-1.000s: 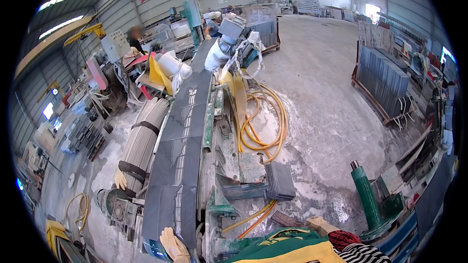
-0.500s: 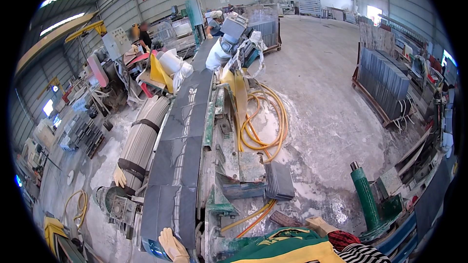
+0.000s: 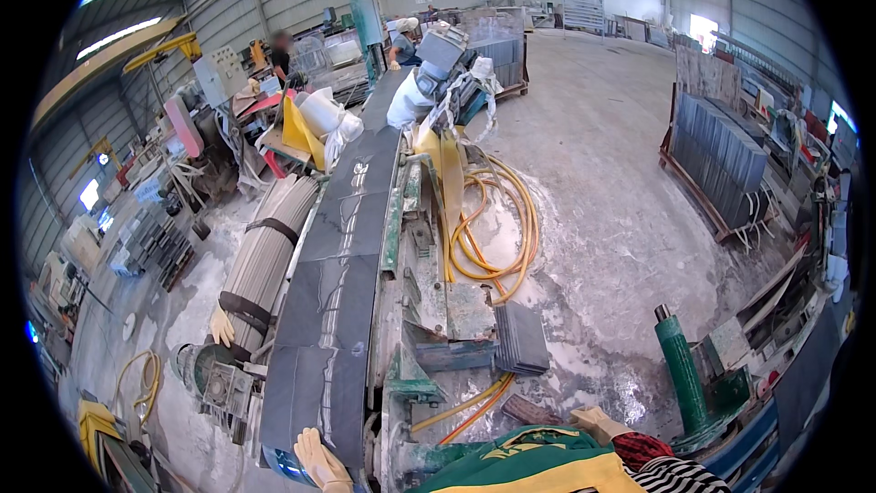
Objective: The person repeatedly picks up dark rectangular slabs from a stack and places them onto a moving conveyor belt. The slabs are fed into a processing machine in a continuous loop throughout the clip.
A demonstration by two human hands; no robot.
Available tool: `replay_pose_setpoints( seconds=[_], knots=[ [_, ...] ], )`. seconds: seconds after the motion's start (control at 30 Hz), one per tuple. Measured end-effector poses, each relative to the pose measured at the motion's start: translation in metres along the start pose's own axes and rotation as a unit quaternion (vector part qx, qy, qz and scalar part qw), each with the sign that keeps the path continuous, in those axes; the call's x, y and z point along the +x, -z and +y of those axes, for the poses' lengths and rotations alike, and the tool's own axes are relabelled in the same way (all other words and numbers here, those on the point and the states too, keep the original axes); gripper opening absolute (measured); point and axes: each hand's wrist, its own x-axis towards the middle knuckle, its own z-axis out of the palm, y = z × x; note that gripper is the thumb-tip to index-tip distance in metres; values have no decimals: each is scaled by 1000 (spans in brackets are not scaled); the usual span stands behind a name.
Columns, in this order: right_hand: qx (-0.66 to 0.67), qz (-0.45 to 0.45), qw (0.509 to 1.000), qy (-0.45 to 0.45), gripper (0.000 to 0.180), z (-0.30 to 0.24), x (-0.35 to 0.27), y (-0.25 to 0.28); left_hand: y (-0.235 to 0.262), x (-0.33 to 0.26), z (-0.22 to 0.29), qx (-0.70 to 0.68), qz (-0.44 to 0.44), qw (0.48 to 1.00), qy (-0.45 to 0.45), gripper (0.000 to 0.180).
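My left hand [image 3: 321,462], in a cream work glove, rests at the near end of a long row of dark grey stone slabs [image 3: 315,393]. Its fingers lie flat on the nearest slab, pointing away from me. Wet, pale streaks run along the middle of the slabs, which lie end to end on a narrow conveyor line. On the right, my right hand [image 3: 598,424], also gloved, is beside the green and yellow apron [image 3: 520,466] at my waist. The apron hides part of it, and its fingers do not show clearly.
Left of the slabs lies a strapped ribbed roll [image 3: 265,265], with a loose glove [image 3: 222,327] near its lower end. Right of them are a coiled yellow hose [image 3: 525,246], stacked dark tiles [image 3: 520,338] and a green post [image 3: 683,370]. A co-worker [image 3: 404,46] stands at the far end.
My hands stay nearly in place. A distant person at the left has shifted slightly to the right. Otherwise the view has moved only a little.
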Motion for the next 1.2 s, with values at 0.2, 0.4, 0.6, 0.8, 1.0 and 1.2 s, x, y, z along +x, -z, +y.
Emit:
replay_pose_setpoints(
  seconds=[0.2,0.4,0.6,0.8,1.0,1.2],
  knots=[
    [-22,2,1000,0,34,-7,-4,-8,7,-6,-2,0,6,1000,6,34],
    [7,8,1000,8,32,-1,-3,-4,5,-5,0,-6,2,1000,-1,35],
    [-4,17,999,29,28,4,-7,-3,-6,-12,-20,-2,3,1000,-2,35],
    [41,13,997,58,27,9,-9,2,9,-25,-13,8,12,989,148,45],
    [121,12,992,43,26,37,3,18,-3,-4,-19,-474,160,697,514,63],
    [136,41,989,46,23,59,2,6,14,12,-34,-621,72,464,628,44]
  ],
)
